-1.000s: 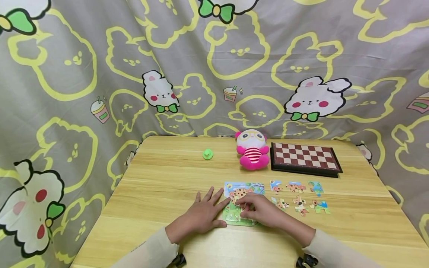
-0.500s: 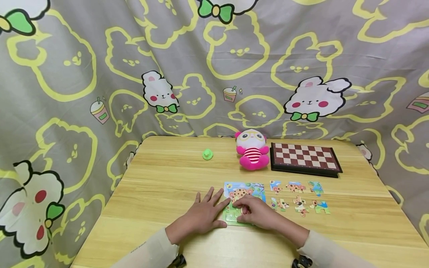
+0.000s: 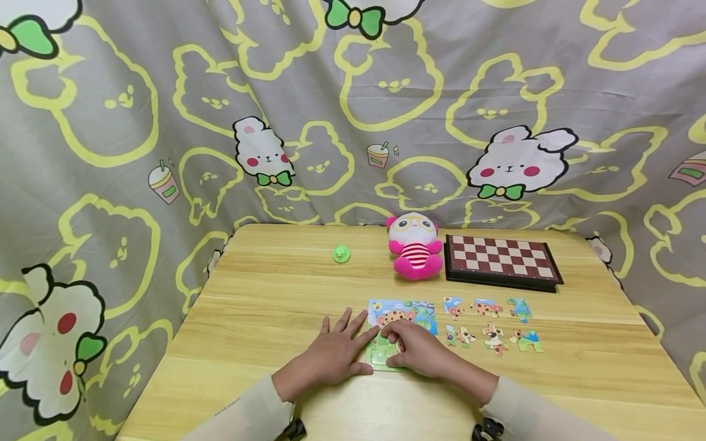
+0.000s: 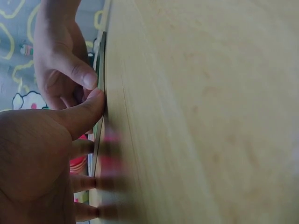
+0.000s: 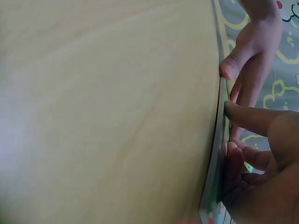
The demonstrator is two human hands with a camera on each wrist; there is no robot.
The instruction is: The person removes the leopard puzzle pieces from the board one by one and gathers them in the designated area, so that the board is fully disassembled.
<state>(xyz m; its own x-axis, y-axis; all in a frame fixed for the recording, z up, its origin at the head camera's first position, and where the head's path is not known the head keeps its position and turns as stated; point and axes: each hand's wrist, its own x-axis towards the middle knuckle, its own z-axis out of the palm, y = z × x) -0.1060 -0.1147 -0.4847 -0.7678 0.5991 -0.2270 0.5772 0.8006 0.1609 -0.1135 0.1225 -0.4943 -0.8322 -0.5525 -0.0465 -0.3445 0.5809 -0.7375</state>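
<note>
A jigsaw puzzle in a flat tray (image 3: 426,311) lies on the table, showing a spotted animal on a blue and green ground. My left hand (image 3: 333,353) rests at its left side with fingers spread; the index fingertip and thumb tip meet the tray's edge. Over the lower right part bends my right hand (image 3: 421,349), thumb and curled index finger pinching a puzzle piece mostly hidden beneath them. In the right wrist view, the right thumb (image 5: 238,111) sits low at the tray's near edge. Several loose puzzle pieces (image 3: 494,334) lie in two rows to the right.
Behind the puzzle sits a pink and white plush toy (image 3: 415,248). A folded chessboard (image 3: 502,260) lies to its right, a small green duck (image 3: 341,254) to its left. A patterned curtain (image 3: 320,92) hangs along the wooden table's (image 3: 265,275) back.
My right hand has shifted left over the puzzle, baring more of its right side and the loose piece beside it. The left hand has stayed in place.
</note>
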